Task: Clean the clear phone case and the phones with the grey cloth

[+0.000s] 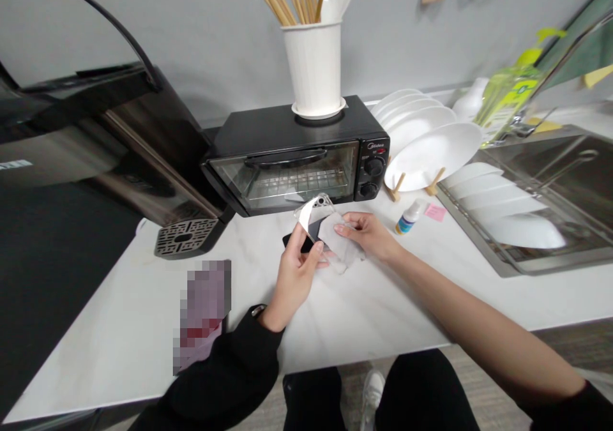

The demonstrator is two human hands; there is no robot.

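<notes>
My left hand [297,268] is closed around a clear phone case [313,209], which is tilted up above the counter in front of the toaster oven. A pale grey wipe or cloth [341,242] is pinched in my right hand [366,232] and touches the case's right side. Behind the case, a black flat object [293,241], perhaps a phone, shows partly on the counter; my left fingers and the case hide the rest. Right of my right hand stands a small white spray bottle [408,218] with a blue and yellow label.
A black toaster oven [294,156] carries a white cup of chopsticks [313,67]. White plates [426,150] stand in a rack, left of the sink [507,266]. A pink note [435,212] lies by the bottle. At left are a dark drink machine [143,156] and a pixelated item [205,310].
</notes>
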